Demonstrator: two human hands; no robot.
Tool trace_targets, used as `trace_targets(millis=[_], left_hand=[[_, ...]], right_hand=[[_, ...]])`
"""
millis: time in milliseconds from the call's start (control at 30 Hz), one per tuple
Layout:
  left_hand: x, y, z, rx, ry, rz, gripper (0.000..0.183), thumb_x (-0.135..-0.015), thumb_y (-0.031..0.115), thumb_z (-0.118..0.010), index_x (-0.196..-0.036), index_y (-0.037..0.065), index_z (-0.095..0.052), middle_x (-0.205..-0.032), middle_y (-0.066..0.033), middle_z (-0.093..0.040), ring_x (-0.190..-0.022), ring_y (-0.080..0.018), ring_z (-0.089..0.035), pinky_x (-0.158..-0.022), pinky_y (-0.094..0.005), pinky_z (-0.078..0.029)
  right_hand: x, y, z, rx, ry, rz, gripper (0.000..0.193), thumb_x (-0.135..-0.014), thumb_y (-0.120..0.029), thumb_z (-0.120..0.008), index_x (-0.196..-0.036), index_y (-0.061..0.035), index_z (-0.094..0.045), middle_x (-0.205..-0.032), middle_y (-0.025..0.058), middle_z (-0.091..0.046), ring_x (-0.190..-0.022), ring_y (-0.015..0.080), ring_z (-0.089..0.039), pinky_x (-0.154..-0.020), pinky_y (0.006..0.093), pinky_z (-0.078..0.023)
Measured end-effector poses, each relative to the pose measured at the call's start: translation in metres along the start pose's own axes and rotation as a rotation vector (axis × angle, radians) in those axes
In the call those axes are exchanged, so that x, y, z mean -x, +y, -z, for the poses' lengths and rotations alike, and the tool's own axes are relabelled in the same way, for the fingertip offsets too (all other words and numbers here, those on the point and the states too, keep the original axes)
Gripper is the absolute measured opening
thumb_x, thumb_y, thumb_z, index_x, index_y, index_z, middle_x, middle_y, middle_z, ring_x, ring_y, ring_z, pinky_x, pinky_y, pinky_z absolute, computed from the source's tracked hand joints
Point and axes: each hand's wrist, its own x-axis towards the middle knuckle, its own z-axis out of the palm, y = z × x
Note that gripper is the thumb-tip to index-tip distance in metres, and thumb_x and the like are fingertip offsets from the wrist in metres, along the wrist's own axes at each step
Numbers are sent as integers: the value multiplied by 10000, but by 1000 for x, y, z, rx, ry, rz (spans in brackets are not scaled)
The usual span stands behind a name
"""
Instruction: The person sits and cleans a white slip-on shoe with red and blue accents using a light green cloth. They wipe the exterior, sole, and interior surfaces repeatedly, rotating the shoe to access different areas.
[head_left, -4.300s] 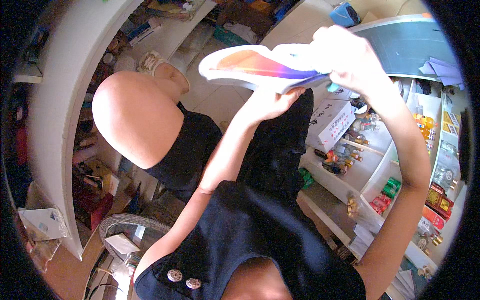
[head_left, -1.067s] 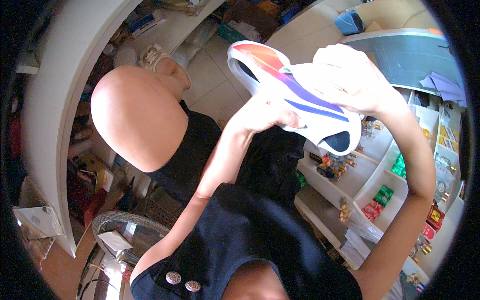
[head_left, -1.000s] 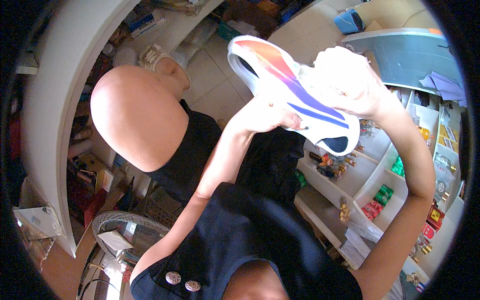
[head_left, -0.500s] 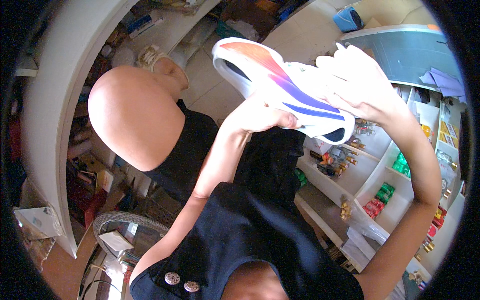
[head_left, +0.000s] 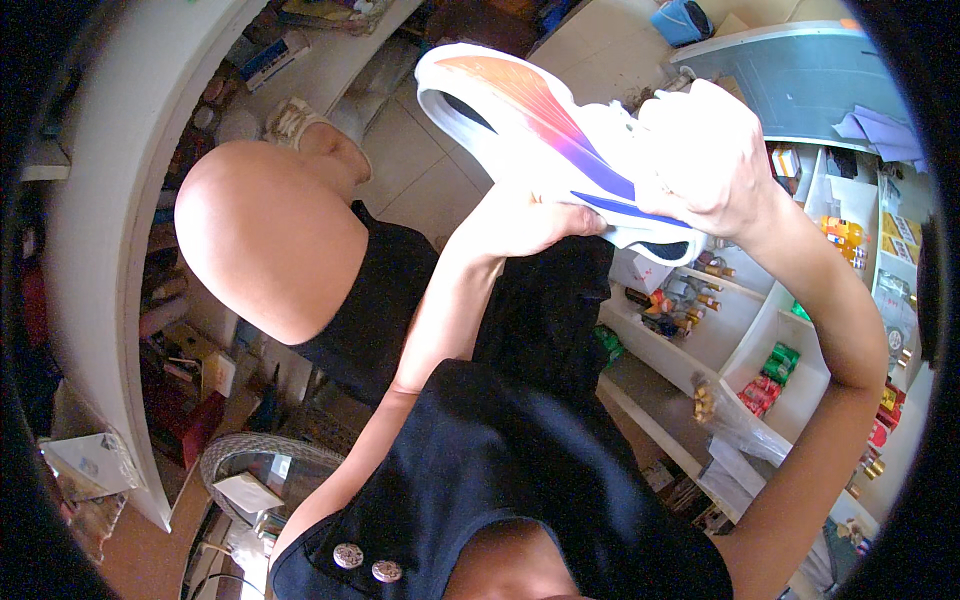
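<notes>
A white sneaker (head_left: 548, 130) with an orange-to-purple fade on its side is held up in front of me, its toe and heel tilted along a slant. My left hand (head_left: 528, 222) grips it from below, the thumb lying against the side near the dark blue stripes. Curled over the sneaker's top, around the lace area, is my right hand (head_left: 705, 155), its fingers closed. Strong light washes out that area, so whether the fingers pinch a lace is hidden.
My bare knee (head_left: 270, 235) is raised at the left, with a light shoe (head_left: 292, 122) on that foot. White shelves (head_left: 745, 330) with bottles and cans stand at the right. A glass-topped wicker table (head_left: 225, 455) is at lower left, a blue bucket (head_left: 682, 22) at the far right.
The sneaker and both hands have risen slightly in view. My right hand's fingers have curled in more tightly over the sneaker's top. The left hand keeps its grip.
</notes>
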Motion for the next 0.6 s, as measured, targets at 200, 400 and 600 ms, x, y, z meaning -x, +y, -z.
trace_targets(millis=[200, 400, 600], left_hand=[[5, 7, 22, 68, 214, -9, 283, -658, -5, -706, -939, -16, -676, -867, -80, -689, -813, -167, -643, -794, -311, -528], [-6, -3, 18, 136, 202, 36, 566, -582, 16, -775, -1125, -12, -616, -1031, -95, -679, -953, -196, -633, -888, -352, -506], [4, 5, 13, 72, 181, -85, 364, -670, 21, -691, -1027, -36, -645, -916, -89, -692, -875, -166, -644, -837, -315, -515]], right_hand=[[38, 44, 13, 143, -289, -192, 166, -771, -278, -636, -735, -129, -572, -736, 69, -543, -680, 232, -573, -598, 350, -450], [80, 71, 47, -588, 153, -967, 379, -946, -203, -474, -1206, 47, -590, -1144, 85, -642, -1002, 144, -586, -917, 298, -445], [-24, 18, 16, -466, -211, -304, 296, -761, -139, -633, -1032, -23, -613, -1004, 130, -552, -890, 290, -565, -820, 349, -459]])
